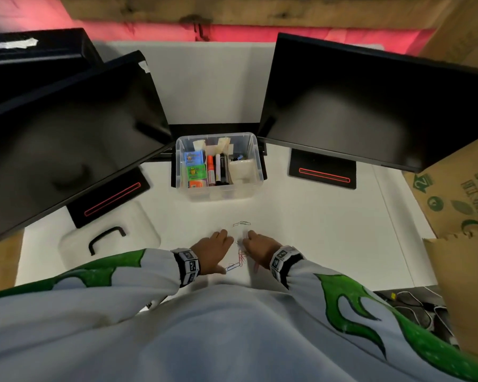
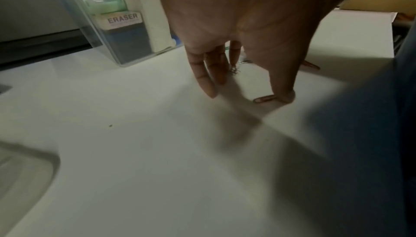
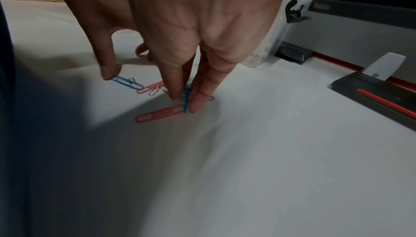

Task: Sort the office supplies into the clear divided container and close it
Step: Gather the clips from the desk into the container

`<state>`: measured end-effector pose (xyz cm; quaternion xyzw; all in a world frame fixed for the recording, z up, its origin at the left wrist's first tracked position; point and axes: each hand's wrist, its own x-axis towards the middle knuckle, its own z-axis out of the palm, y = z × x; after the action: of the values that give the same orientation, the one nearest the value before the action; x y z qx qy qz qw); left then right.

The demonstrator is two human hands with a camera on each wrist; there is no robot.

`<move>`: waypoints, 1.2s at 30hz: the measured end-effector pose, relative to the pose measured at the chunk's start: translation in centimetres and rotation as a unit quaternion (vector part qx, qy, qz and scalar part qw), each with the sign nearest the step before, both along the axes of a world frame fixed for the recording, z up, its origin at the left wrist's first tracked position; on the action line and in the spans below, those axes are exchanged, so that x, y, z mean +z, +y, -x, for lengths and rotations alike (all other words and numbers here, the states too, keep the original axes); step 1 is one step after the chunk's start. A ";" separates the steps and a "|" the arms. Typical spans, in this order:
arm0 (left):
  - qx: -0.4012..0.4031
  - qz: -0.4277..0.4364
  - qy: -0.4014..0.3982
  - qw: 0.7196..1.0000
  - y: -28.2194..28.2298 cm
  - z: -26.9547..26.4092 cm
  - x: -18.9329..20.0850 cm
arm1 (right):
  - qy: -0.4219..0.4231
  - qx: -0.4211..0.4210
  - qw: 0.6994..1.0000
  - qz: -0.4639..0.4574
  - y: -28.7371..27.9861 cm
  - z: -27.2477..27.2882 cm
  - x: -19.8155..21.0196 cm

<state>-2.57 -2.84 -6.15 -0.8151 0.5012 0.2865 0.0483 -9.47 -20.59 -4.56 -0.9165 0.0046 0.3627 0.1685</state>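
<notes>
The clear divided container (image 1: 253, 150) stands open at mid-table, holding erasers, markers and small items; its wall also shows beside my left hand (image 2: 94, 32). Several coloured paper clips (image 1: 239, 257) lie scattered between my hands, with silver ones (image 1: 242, 223) a little farther out. My left hand (image 1: 218, 249) has straight fingers on the table, and its thumb tip touches one clip (image 2: 264, 98). My right hand (image 1: 253, 241) pinches an upright blue paper clip (image 3: 186, 96) between its fingertips. A red clip (image 3: 159, 116) and a blue clip (image 3: 127, 82) lie beside it.
The container's translucent lid (image 1: 138, 224) with a black handle lies at the left. Two dark monitors (image 1: 66, 139) (image 1: 370, 106) on black bases flank the container. A cardboard box (image 1: 458, 194) stands at the right table edge.
</notes>
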 end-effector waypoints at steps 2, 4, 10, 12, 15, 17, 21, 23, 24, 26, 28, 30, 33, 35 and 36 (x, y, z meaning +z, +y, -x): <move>0.000 0.013 0.020 1.000 -0.5 -0.1 0.2 | -0.005 -0.006 1.000 0.003 0.0 -0.1 0.2; -0.003 0.012 0.034 0.999 -0.8 -0.3 0.2 | -0.017 -0.003 1.000 0.007 -0.2 -0.1 0.5; 0.029 -0.018 0.079 0.996 -1.4 -1.5 1.1 | -0.110 -0.046 0.993 -0.003 -2.3 -2.0 2.8; 0.040 -0.029 0.113 0.992 -1.4 -2.1 1.4 | -0.139 -0.074 0.987 -0.013 -3.3 -3.2 4.3; 0.052 -0.025 0.148 0.987 -1.3 -2.9 1.7 | -0.187 -0.133 0.972 -0.054 -4.7 -4.9 7.1; 0.082 0.023 0.169 0.982 -1.6 -3.6 2.9 | -0.223 -0.178 0.953 -0.104 -5.4 -6.0 9.1; 0.166 0.166 0.207 0.950 -3.3 -6.8 7.4 | -0.307 -0.287 0.891 -0.170 -6.1 -8.4 12.2; 0.199 0.231 0.207 0.930 -4.5 -8.6 9.5 | -0.327 -0.330 0.867 -0.179 -6.2 -9.7 12.5; 0.216 0.259 0.195 0.921 -5.2 -9.4 10.4 | -0.330 -0.345 0.860 -0.181 -6.1 -10.3 12.5; 0.257 0.301 0.161 0.904 -6.7 -10.8 11.7 | -0.323 -0.358 0.858 -0.180 -6.0 -11.2 12.0; 0.284 0.318 0.137 0.894 -8.0 -11.8 12.1 | -0.304 -0.359 0.865 -0.176 -6.1 -11.7 11.1; 0.288 0.300 0.129 0.900 -8.5 -12.1 11.8 | -0.286 -0.356 0.873 -0.172 -6.1 -11.7 10.3; 0.278 0.292 0.113 0.908 -7.8 -11.7 10.6 | -0.327 -0.339 0.868 -0.156 -6.2 -10.7 9.4; 0.255 0.311 0.091 0.911 -6.7 -10.8 9.9 | -0.371 -0.307 0.864 -0.143 -6.2 -9.0 8.7; 0.234 0.309 0.086 0.918 -6.0 -10.2 9.4 | -0.377 -0.282 0.871 -0.142 -6.1 -7.9 8.3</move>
<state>7.63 -8.83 3.30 -0.8558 0.3618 0.1896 -0.3174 -1.53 -26.67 3.73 -0.9097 0.1472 -0.0765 0.3806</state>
